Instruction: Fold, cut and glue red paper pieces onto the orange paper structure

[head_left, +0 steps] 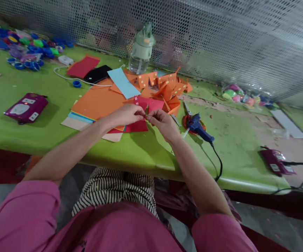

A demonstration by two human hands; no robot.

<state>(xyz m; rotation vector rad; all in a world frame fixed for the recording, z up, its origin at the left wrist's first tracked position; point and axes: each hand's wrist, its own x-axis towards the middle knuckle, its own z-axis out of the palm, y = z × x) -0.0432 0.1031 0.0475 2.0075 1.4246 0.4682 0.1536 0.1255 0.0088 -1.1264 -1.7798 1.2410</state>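
Red notched paper piece point(156, 104), one, centre: your left hand point(132, 113) and right hand point(165, 123) meet at its near edge, thumbs and fingers pinched closed, anything between them too small to make out. Far of these, orange paper strips point(172, 88) with pale squares; left, stacked coloured paper sheets point(98, 104); right, blue glue gun point(197, 126).

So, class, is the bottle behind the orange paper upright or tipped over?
Upright: the bottle stands with its pale green lid above its clear lower part, in front of the perforated screen.
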